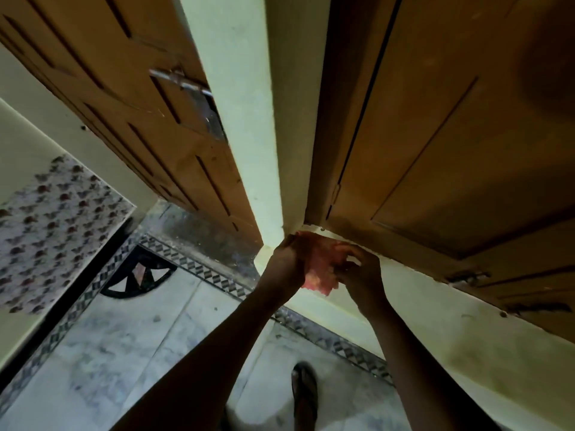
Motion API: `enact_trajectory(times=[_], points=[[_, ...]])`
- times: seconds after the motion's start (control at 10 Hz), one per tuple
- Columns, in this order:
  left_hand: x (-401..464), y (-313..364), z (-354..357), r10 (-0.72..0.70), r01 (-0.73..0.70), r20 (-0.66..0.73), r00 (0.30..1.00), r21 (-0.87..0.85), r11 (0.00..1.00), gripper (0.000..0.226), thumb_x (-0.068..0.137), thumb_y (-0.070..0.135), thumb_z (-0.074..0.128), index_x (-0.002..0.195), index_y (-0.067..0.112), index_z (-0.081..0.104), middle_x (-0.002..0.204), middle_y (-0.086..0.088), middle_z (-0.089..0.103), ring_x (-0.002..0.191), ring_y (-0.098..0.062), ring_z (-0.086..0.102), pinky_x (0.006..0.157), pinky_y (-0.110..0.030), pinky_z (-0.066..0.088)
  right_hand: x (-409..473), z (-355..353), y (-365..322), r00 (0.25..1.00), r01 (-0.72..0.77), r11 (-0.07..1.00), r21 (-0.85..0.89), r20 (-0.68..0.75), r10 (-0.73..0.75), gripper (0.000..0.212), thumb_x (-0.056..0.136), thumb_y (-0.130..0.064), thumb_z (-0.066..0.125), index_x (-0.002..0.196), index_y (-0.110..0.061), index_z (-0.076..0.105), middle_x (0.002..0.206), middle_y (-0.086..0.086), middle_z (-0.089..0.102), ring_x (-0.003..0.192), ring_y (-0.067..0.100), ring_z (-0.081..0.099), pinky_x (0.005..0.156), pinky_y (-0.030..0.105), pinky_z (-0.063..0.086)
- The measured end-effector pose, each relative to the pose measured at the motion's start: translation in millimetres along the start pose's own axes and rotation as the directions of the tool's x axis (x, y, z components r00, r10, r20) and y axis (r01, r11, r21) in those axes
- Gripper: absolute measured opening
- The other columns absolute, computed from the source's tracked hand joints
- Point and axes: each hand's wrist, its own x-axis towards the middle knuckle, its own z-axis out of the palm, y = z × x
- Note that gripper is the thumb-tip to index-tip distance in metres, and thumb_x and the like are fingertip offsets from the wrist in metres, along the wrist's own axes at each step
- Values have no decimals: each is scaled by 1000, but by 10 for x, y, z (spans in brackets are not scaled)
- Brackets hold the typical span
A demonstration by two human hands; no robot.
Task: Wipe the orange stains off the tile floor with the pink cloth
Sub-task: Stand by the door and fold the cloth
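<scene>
I hold the pink cloth [320, 265] bunched between both hands, up in front of me near the corner of a pale green wall. My left hand [287, 262] grips its left side. My right hand [361, 272] pinches its right edge with the fingers. The cloth hangs well above the grey marbled tile floor [124, 343]. No orange stain shows on the visible tiles.
A brown wooden door [149, 119] with a metal latch stands at the left and another door [451, 135] at the right, with a green wall pillar [249, 119] between them. A patterned border strip [202, 269] runs along the floor edge. A foot in a sandal [305, 396] stands below.
</scene>
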Motion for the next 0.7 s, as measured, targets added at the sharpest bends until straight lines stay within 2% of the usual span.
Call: enact_trajectory(times=[0.1,0.2,0.3,0.4,0.5,0.6,0.7], points=[[235,-102,207,103,-101,1,995,198,975,37,110,28,48,133,3,64,126,-21,71,115,-37,70,96,-49,61,332,-49,254,1000,0,994,-108,9,1,35,68,-20,82,101,-31,76,109,0,78,107,31,73,95,42,58],[373,-254,392,231,-209,28,972,544,813,57,98,29,46,144,-4,56,146,-30,56,129,-53,57,102,-59,57,491,-83,497,982,150,893,-424,-37,-183,44,78,-21,88,119,-13,74,118,5,74,117,29,67,103,26,46],[410,-522,606,215,-207,48,975,528,824,50,91,2,51,140,-7,57,134,-31,65,115,-55,66,93,-57,61,460,-81,506,936,283,800,-529,-28,-350,32,86,-18,86,114,-5,76,116,1,73,116,21,63,107,17,40],[493,-759,645,219,-239,106,970,575,782,66,91,-10,62,154,-3,45,150,-27,56,137,-49,55,113,-56,51,509,-62,570,929,347,748,-565,101,-355,29,96,-15,72,123,-5,75,123,4,73,121,16,63,109,15,40],[493,-896,617,126,-191,149,981,600,777,67,101,6,59,163,6,34,166,-17,41,155,-38,37,125,-50,37,645,-67,711,955,296,721,-626,212,-208,32,98,-15,66,129,-7,73,128,12,74,124,29,67,112,35,49],[420,-800,578,156,-195,120,981,524,829,63,100,6,61,160,4,40,162,-19,47,151,-39,43,124,-47,39,613,-56,646,959,282,762,-583,161,-232,31,97,-17,66,125,-5,74,126,12,75,117,24,67,102,38,54],[257,-634,481,122,-92,-70,990,330,939,51,96,2,68,145,4,57,144,-16,64,135,-33,59,116,-33,43,415,32,473,973,213,850,-483,25,-230,20,99,-19,70,113,-8,78,114,8,78,103,16,67,89,28,51]])
